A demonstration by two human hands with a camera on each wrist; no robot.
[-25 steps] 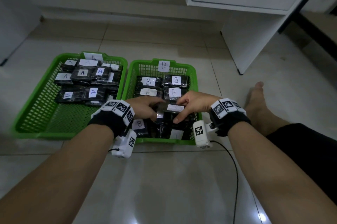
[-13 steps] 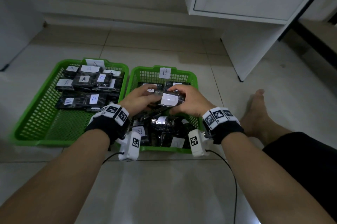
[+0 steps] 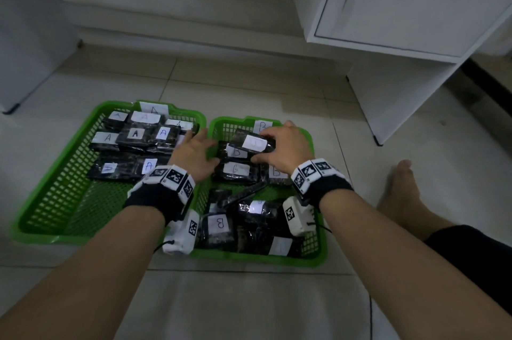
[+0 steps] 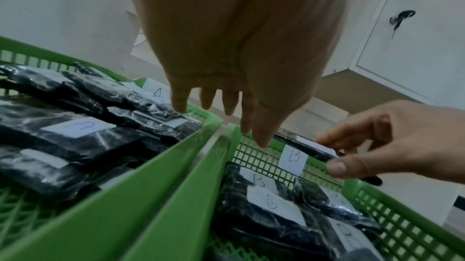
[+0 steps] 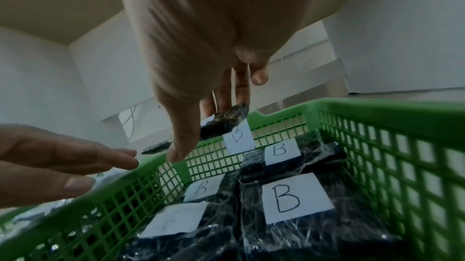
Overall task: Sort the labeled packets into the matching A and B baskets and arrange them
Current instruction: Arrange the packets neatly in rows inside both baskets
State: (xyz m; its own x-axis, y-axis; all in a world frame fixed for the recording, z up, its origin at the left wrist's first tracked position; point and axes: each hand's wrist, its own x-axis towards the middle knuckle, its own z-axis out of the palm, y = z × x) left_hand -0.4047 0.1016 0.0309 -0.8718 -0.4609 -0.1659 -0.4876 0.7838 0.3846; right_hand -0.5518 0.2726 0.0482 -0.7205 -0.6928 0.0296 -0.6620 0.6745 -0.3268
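Note:
Two green baskets stand side by side on the floor. The A basket (image 3: 83, 238) on the left holds several black packets labeled A (image 3: 135, 134) in its far half. The B basket (image 3: 249, 258) holds flat B packets (image 3: 235, 170) at its far end and a loose pile (image 3: 221, 226) at its near end. My right hand (image 3: 263, 147) pinches one black packet (image 3: 253, 143) with a white label, thumb under and fingers over, above the far B packets; that held packet (image 5: 224, 124) hangs near the basket's B tag (image 5: 237, 136). My left hand (image 3: 194, 148) is open above the two adjoining rims, holding nothing.
A white cabinet (image 3: 401, 7) with a key in its door stands at the back right, its side panel reaching the floor. My bare foot (image 3: 401, 190) and leg lie right of the B basket. A thin cable (image 3: 370, 312) runs along the tiled floor.
Both hands lifted a packet from the near pile. The left hand has let go and drifted left over the rims. The right hand has carried the packet to the far end of the B basket.

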